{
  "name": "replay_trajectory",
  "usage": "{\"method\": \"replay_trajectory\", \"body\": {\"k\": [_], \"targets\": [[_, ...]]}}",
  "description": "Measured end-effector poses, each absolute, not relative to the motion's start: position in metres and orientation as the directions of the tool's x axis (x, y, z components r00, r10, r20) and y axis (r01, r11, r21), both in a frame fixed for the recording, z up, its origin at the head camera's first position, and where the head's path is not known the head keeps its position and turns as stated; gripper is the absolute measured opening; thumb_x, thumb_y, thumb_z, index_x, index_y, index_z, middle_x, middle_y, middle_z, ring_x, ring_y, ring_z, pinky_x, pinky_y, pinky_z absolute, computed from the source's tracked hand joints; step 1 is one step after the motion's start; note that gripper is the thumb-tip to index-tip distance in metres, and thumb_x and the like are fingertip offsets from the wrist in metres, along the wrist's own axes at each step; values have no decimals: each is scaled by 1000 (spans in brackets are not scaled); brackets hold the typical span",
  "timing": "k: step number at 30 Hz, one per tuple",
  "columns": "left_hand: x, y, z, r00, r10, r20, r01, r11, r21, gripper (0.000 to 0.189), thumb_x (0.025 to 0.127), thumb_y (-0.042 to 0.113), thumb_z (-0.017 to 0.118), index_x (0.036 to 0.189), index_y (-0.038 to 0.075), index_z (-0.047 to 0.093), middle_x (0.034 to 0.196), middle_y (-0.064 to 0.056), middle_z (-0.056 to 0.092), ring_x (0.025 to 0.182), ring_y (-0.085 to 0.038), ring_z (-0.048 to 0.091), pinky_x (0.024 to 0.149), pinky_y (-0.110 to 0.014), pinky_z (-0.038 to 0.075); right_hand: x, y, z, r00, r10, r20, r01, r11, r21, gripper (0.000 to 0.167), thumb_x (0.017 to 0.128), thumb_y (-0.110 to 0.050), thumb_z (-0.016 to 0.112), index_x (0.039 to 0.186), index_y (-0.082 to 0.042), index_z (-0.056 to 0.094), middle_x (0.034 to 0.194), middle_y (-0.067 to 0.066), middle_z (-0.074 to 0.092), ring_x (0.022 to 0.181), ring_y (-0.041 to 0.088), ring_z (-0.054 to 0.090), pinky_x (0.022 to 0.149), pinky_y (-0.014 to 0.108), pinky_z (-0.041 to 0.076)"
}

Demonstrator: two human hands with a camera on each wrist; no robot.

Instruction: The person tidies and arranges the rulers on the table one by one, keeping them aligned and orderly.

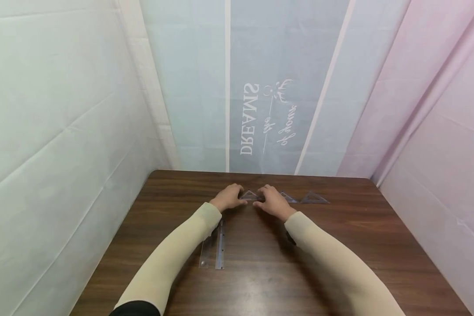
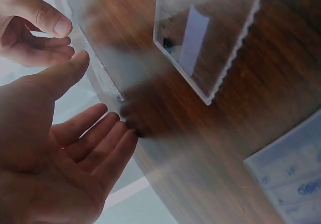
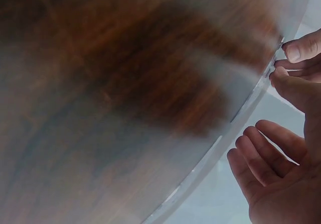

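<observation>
A clear set square (image 1: 249, 194) lies flat near the far side of the table, between the two hands. My left hand (image 1: 229, 197) is at its left end, with fingers loosely spread in the left wrist view. At the right end, my right hand (image 1: 274, 202) has its fingertips close to the set square, thumb and fingers apart in the right wrist view. A second set square (image 1: 288, 197) is partly hidden behind the right hand. Further right lies a third set square (image 1: 314, 198), in line with the others.
Two clear rulers, a wavy-edged ruler (image 2: 233, 43) and a printed ruler (image 2: 293, 169), lie near the left forearm, partly under its sleeve in the head view. The brown wooden table (image 1: 260, 281) ends at a hanging cloth (image 1: 197, 109); pale cloth walls flank it.
</observation>
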State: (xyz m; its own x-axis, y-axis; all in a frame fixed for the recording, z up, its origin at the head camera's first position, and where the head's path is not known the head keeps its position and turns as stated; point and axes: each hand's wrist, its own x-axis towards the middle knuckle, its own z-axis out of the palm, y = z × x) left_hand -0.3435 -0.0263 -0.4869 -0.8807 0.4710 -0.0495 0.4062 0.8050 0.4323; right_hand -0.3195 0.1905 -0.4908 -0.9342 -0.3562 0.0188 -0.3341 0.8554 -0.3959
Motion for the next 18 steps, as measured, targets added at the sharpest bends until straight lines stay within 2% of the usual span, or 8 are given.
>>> {"method": "replay_trajectory", "body": {"k": [3,9,18], "targets": [[-346,-23,-490,-892,450,-41,403,834,376,48,101,35,79,135,3,68,127,-11,66,114,-25,64,98,-43,56,-323,189,-491,-936,-351,4,-323,857,-401,56,101,-31,79,142,4,64,132,20,63,126,36,61,104,53,53],[-349,-16,-496,-909,417,-5,400,875,273,42,99,40,80,128,10,73,119,-6,68,106,-22,66,89,-41,59,-331,187,-498,-939,-344,0,-317,867,-383,52,101,-29,79,139,3,66,128,18,64,123,35,62,104,51,53],[-347,-9,-496,-931,364,-13,353,910,218,40,97,42,81,123,11,75,115,-5,69,109,-24,67,91,-41,59,-337,180,-504,-951,-310,-5,-287,886,-365,46,100,-29,81,133,2,72,120,16,64,115,34,63,101,49,54]]}}
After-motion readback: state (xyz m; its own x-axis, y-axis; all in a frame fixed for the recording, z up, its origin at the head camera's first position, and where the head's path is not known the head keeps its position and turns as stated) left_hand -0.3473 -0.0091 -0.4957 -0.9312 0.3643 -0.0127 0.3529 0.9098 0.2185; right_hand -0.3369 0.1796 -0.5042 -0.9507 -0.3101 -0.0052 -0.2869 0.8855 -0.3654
